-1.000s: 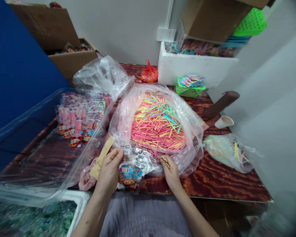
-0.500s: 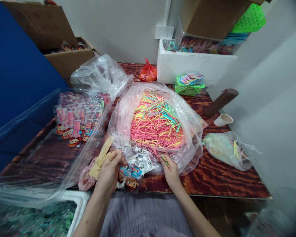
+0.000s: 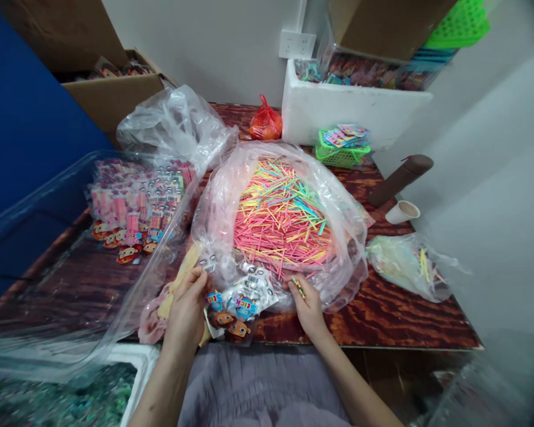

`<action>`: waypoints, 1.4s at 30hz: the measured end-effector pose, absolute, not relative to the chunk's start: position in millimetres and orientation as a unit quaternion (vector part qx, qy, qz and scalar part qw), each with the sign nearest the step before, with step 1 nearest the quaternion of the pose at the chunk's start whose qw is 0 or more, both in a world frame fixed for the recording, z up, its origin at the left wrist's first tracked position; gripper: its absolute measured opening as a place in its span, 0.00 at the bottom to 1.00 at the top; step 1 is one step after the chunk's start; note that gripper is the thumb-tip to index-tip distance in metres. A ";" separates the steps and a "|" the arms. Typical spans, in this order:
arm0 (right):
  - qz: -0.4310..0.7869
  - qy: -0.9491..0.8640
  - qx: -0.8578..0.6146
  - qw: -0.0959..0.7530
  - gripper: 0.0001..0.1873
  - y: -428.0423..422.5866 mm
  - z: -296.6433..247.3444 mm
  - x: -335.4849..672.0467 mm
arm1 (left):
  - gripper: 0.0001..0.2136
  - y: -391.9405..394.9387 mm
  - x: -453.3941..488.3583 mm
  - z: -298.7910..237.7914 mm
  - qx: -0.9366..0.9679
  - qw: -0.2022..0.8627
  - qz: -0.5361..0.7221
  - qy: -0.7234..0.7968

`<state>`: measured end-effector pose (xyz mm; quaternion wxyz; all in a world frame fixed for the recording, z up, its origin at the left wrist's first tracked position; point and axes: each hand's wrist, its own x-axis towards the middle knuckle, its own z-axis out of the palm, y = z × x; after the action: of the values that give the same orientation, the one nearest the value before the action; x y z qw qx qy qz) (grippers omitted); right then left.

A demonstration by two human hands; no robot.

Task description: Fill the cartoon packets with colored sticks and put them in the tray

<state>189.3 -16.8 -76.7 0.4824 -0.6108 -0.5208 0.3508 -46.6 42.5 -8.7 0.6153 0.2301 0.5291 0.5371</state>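
My left hand [image 3: 187, 305] is closed on the edge of a small printed packet [image 3: 214, 301] with "Stick" lettering and a cartoon face. Beside it, similar clear and white packets [image 3: 244, 305] lie at the table's front edge. My right hand [image 3: 309, 308] is closed around a small bunch of thin sticks [image 3: 298, 287], their yellow and green ends showing between the fingers. Just beyond both hands, a large clear plastic bag [image 3: 213, 196] lies spread wide, full of pink, yellow and blue thin sticks [image 3: 280, 231].
Filled packets [image 3: 133, 201] lie inside a clear plastic tub [image 3: 115, 314] at left. A pink and yellow cloth [image 3: 153, 323] sits by my left wrist. At right are a brown flask [image 3: 400, 178], a paper cup [image 3: 403, 212] and a small plastic bag [image 3: 404, 267].
My left hand has drawn slightly left with the packet, whose printed front now shows more. My right hand keeps its hold on the sticks. The view has shifted a little.
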 end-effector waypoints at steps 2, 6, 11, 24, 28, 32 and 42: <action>0.351 -0.521 -0.611 0.482 0.12 -16.9 -76.6 189.1 | 0.19 43.3 -47.0 -6.3 0.212 0.617 0.536 0.535; 0.348 -0.523 -0.609 0.485 0.12 -17.3 -76.6 188.9 | 0.18 43.7 -45.0 -6.8 0.194 0.616 0.550 0.530; 0.352 -0.519 -0.608 0.488 0.11 -17.7 -78.0 189.3 | 0.16 43.7 -37.7 -8.4 0.242 0.599 0.547 0.533; 0.459 -0.380 -0.560 0.576 0.11 1.8 -40.4 197.1 | 0.10 49.9 -9.5 25.9 0.582 0.523 0.393 0.482; 0.584 -0.218 -0.417 0.661 0.11 34.4 -1.5 195.1 | 0.12 52.2 5.7 25.8 0.592 0.546 0.379 0.456; 0.661 -0.174 -0.326 0.654 0.08 58.1 30.4 182.1 | 0.12 53.1 16.2 22.8 0.593 0.562 0.374 0.439; 0.687 -0.194 -0.330 0.617 0.08 61.5 34.3 170.1 | 0.13 52.9 14.0 16.3 0.569 0.592 0.354 0.448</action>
<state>170.1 61.5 34.3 0.6175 -0.3301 -0.1940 0.6871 14.0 52.9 16.3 0.5917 0.5693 0.4477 0.3540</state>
